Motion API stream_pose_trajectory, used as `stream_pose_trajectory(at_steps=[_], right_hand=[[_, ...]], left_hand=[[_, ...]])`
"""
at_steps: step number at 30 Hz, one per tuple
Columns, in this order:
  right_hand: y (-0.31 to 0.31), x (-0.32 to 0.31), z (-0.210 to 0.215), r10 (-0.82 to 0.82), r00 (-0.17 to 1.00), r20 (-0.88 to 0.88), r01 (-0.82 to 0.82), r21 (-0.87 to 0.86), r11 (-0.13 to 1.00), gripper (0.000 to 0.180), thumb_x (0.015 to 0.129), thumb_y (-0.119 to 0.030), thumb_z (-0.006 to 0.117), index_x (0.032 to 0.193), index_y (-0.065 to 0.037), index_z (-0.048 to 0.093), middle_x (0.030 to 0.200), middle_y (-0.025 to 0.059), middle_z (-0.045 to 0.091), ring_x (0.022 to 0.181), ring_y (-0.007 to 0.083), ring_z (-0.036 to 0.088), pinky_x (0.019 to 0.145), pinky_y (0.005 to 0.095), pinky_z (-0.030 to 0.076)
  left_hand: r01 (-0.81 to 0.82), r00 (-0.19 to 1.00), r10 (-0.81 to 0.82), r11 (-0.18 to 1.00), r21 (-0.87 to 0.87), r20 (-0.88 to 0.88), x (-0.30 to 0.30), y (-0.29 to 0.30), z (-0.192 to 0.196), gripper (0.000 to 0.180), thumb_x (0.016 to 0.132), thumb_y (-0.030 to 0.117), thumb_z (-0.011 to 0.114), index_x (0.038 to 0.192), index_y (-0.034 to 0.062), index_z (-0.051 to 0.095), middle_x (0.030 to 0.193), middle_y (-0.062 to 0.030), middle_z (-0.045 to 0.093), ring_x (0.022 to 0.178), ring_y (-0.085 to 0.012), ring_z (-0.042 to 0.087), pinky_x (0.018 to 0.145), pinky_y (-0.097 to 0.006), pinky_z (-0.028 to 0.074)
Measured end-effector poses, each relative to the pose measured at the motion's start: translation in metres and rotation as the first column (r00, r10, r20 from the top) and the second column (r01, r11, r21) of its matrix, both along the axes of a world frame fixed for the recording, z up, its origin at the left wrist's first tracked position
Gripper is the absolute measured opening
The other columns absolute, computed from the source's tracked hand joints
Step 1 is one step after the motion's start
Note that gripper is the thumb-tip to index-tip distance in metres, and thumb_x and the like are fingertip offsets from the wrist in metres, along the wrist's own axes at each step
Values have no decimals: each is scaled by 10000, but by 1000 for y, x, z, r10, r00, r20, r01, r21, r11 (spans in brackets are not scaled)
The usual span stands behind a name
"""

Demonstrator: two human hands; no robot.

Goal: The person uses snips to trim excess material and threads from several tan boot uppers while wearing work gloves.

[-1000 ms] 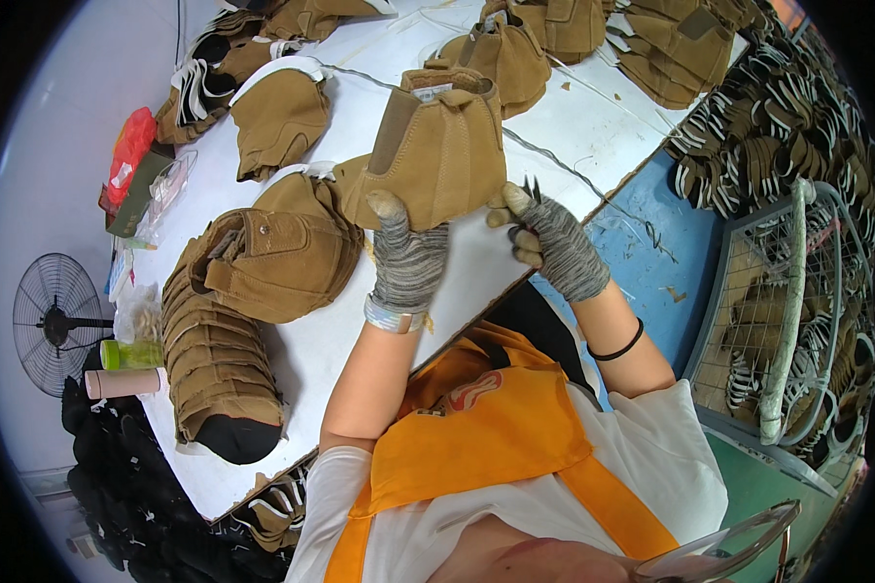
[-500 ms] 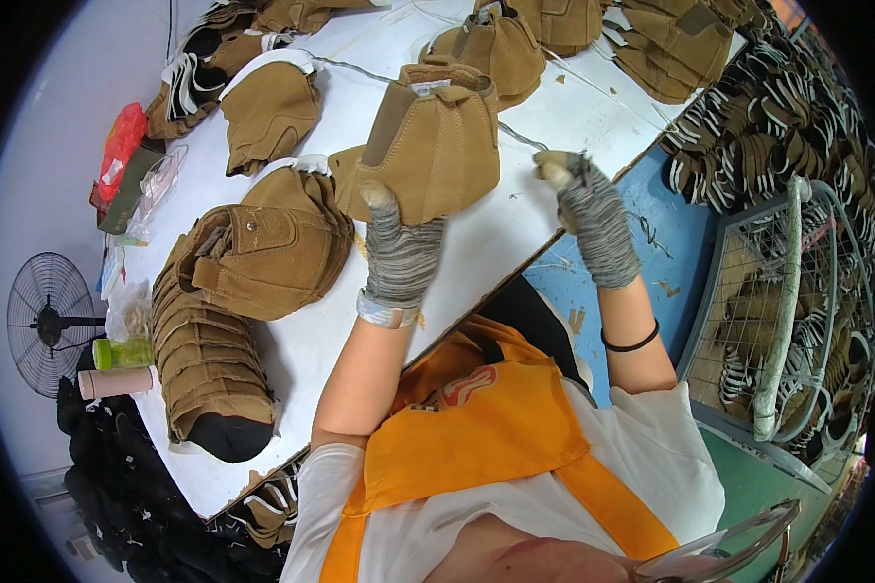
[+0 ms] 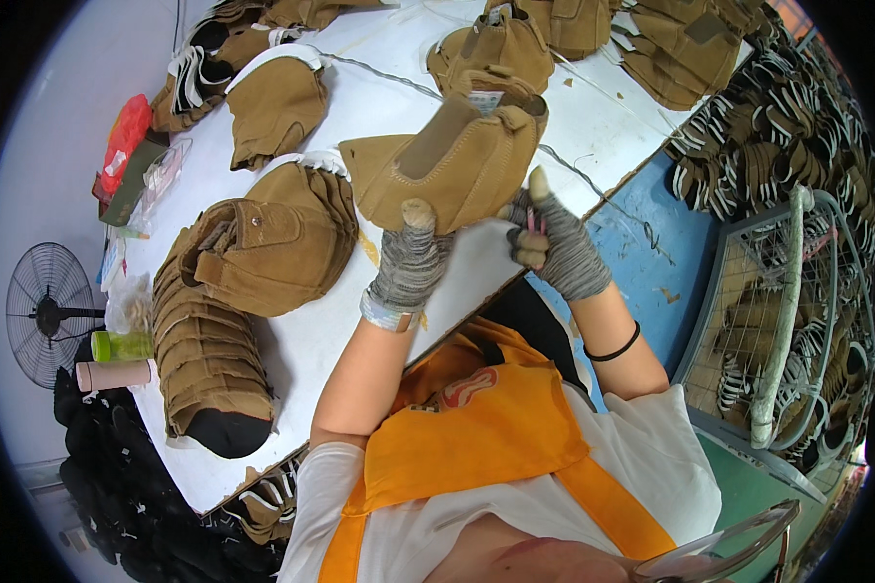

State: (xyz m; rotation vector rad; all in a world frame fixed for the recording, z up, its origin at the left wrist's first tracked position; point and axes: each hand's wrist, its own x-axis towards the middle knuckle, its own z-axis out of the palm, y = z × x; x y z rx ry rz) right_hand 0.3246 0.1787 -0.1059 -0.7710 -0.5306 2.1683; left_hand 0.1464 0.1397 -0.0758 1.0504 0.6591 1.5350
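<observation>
Left hand [image 3: 408,267], gloved in grey knit, gripped a brown boot top [image 3: 472,183] by its lower edge, thumb on the near face and fingers hidden behind. We found the boot top tilted over the white table [image 3: 323,364], at one o'clock from that hand, its opening toward one o'clock. The right hand [image 3: 566,251], at three o'clock from the left, had its fingers curled around a small pink item [image 3: 531,222], thumb raised; we could not identify the item, nor tell whether that hand touched the boot top.

On progress, we judged the held piece largely sewn: stitching and a darker side panel [image 3: 439,146] were in place, and no sole showed. We could not tell whether loose ends were left. At eight o'clock lay a stack of similar tops [image 3: 209,355]; whether finished or waiting, we could not establish. One brown piece with white edging [image 3: 274,109] lay at eleven o'clock, another boot top [image 3: 507,53] at one. A wire cart [image 3: 781,321] at three o'clock held more brown pieces [image 3: 749,316].
</observation>
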Motion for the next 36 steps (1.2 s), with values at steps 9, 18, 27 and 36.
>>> stream_pose_trajectory(at_steps=[9, 18, 27, 36], right_hand=[[18, 4, 25, -172, 960, -222, 218, 202, 955, 319, 940, -344, 534, 1081, -59, 556, 920, 39, 649, 384, 35, 291, 348, 178, 293], [12, 4, 45, -668, 614, 420, 171, 756, 632, 514, 866, -357, 660, 1200, 12, 532, 992, 66, 576, 934, 122, 524, 867, 261, 441], [-17, -7, 85, -649, 640, 411, -45, 864, 502, 342, 867, -353, 651, 946, -21, 633, 759, 12, 603, 690, 88, 533, 661, 232, 465], [-21, 4, 95, -299, 804, 514, -86, 598, 797, 541, 865, -566, 556, 768, -39, 634, 546, -16, 515, 495, 57, 471, 471, 206, 382]], left_hand=[[203, 821, -98, 971, -128, 563, -3, 9, -3, 921, 759, 697, 537, 1410, 95, 285, 1415, -99, 375, 1291, -252, 386, 1115, -414, 285], [164, 854, -64, 975, -150, 516, -12, 11, -4, 731, 839, 547, 572, 1407, 153, 331, 1440, -60, 364, 1316, -247, 351, 1127, -449, 238], [87, 922, -34, 989, -122, 385, -23, 5, -9, 849, 762, 501, 696, 1390, 77, 314, 1379, -98, 400, 1265, -284, 396, 1114, -454, 280], [130, 940, -119, 991, -13, 319, -44, 9, -11, 854, 736, 364, 771, 1392, 68, 310, 1381, -112, 392, 1258, -288, 404, 1093, -473, 309]])
